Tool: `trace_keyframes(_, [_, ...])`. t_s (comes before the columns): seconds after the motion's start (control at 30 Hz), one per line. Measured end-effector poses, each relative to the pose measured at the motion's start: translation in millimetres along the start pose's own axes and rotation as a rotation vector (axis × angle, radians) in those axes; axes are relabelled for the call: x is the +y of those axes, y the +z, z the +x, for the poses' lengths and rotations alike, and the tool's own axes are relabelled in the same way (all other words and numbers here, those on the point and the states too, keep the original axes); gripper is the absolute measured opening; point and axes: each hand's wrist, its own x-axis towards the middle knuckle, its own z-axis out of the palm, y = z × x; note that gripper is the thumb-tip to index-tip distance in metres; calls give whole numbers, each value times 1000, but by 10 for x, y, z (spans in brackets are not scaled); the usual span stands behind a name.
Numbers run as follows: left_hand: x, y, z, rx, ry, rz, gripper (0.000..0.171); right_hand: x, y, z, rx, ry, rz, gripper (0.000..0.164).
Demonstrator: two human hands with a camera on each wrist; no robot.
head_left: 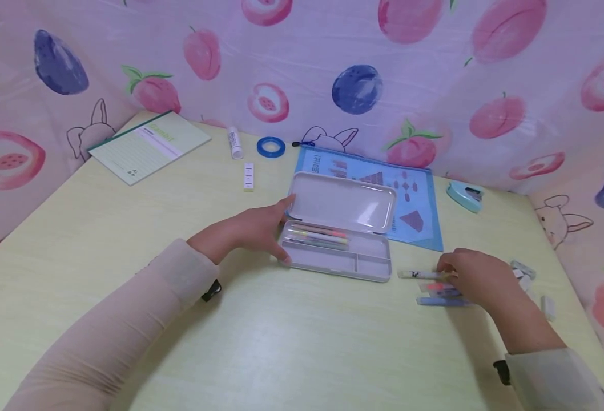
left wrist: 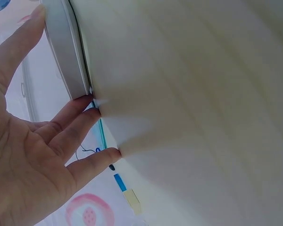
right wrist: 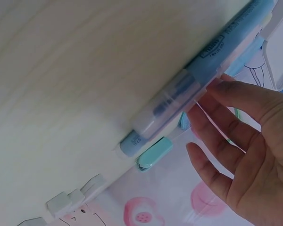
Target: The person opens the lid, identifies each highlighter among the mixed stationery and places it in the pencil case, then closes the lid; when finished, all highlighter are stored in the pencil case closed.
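Observation:
A white pencil case [head_left: 374, 274] lies unfolded, its lid leaning back and several pens [head_left: 319, 234] in its rear compartment. My left hand [head_left: 258, 228] spans the case's left end, thumb at the front corner and index finger beside the lid. In the left wrist view its fingers are spread, nearly straight. My right hand [head_left: 479, 279] pinches a white pen [head_left: 417, 274] near its right end; the fingertips are partly hidden. Below that pen lie an orange-and-clear pen [head_left: 433, 287] and a blue highlighter [head_left: 441, 301], which is nearest in the right wrist view.
A blue zip pouch [head_left: 420, 205] lies partly under the lid. Around it are a stapler [head_left: 464, 196], blue tape roll [head_left: 271, 147], glue stick [head_left: 234, 142], small white-and-pink block [head_left: 249, 177] and notebook [head_left: 150, 145]. White erasers [head_left: 547, 308] sit beyond my right hand.

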Motion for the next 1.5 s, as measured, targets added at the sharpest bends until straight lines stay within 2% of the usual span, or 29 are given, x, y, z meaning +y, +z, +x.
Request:
trace_keyframes(0.33, [-30,9,12,6,-3,9,124,-53,-23,35,34,-5,-12,19])
trace_keyframes(0.6, [-25,9,14,7,0,15,124,-143,-211,55,146,-43,-80,14])
trace_keyframes(0.67, [-15,9,15,5,1,14,124,-150,-227,61,132,-41,-74,15])
trace_keyframes(0.9, [11,-1,2,1,-1,11,124,-155,-184,98,-40,-37,60,15])
trace_keyframes(1.1, [-20,7,19,1,-16,7,124,-194,-176,121,-109,-44,141,19])
trace_keyframes(1.27, [-40,18,35,5,-18,21,125,-200,-148,144,-127,-34,115,19])
trace_keyframes(1.5, [-41,17,38,3,-13,8,125,-176,-125,156,-91,-43,51,15])
